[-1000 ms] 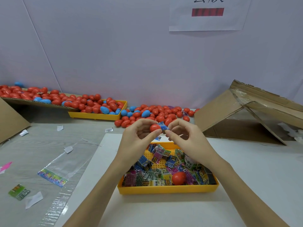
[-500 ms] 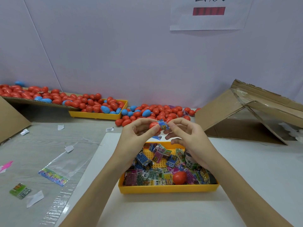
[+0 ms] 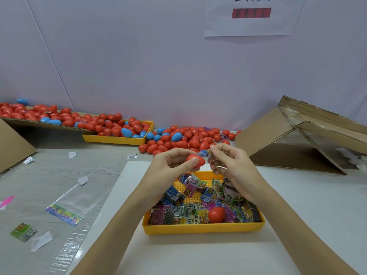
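Within 1 s the right hand (image 3: 232, 167), pinching the blue packet (image 3: 205, 153), has shifted it slightly off the red egg (image 3: 195, 160), which the left hand (image 3: 170, 165) grips above the yellow tray (image 3: 202, 228); insertion seemingly unfinished.

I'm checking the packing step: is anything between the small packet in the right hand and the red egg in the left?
Nothing visible does. The right hand pinches the small packet against the end of the red egg, which the left hand grips above the yellow tray.
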`<state>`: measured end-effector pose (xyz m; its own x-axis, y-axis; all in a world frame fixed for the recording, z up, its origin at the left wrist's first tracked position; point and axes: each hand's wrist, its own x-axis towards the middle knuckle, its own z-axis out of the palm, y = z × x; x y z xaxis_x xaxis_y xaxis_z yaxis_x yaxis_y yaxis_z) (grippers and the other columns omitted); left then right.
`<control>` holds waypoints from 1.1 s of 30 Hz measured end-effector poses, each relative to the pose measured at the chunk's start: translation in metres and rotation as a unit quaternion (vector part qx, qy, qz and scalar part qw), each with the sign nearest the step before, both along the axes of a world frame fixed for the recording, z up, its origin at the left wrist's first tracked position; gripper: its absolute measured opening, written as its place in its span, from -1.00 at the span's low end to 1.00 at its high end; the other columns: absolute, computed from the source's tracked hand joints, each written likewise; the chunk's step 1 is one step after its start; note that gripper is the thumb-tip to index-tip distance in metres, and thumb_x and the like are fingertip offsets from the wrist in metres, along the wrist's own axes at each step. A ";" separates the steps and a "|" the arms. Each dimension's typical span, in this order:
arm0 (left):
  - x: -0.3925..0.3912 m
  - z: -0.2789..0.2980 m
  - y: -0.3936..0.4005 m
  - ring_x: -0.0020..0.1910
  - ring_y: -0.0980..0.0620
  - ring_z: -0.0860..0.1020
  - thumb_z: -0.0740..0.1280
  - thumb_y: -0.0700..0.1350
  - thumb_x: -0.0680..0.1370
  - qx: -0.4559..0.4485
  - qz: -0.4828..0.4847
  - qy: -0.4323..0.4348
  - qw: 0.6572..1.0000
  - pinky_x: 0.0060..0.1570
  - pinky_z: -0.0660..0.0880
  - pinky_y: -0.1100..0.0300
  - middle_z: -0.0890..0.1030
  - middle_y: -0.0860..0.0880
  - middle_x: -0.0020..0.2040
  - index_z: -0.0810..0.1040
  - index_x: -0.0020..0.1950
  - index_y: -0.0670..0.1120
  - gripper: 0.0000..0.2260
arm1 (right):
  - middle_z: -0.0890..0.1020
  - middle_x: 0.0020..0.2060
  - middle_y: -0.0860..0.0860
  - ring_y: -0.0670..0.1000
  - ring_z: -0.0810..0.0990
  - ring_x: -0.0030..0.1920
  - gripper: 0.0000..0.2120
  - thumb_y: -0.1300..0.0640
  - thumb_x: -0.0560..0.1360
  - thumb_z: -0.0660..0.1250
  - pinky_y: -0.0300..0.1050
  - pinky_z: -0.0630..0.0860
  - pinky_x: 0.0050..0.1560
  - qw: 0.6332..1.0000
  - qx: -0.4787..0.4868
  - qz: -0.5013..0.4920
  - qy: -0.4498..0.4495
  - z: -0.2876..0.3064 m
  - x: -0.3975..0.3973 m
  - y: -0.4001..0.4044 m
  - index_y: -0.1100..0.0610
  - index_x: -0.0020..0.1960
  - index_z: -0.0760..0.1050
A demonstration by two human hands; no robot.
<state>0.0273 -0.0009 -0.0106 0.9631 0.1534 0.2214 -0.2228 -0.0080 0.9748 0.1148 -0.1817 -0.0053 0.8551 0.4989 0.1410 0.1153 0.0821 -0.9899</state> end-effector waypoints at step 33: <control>0.003 -0.005 0.001 0.13 0.06 0.68 0.53 -0.09 0.52 -0.008 0.025 -0.024 0.999 0.07 0.57 0.32 0.71 0.06 0.14 0.68 0.18 0.06 -0.76 | 0.71 -0.20 0.00 -0.07 0.68 -0.20 -0.91 0.15 0.60 0.42 -0.20 0.62 -0.15 0.982 -0.064 -0.004 -0.175 -0.002 -0.004 0.001 0.18 0.04 0.61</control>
<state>0.0305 0.0006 -0.0154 0.9425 0.2056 0.2634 -0.2683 -0.0042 0.9633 0.1107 -0.1812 -0.0073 0.7695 0.5248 0.3640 0.4513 -0.0435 -0.8913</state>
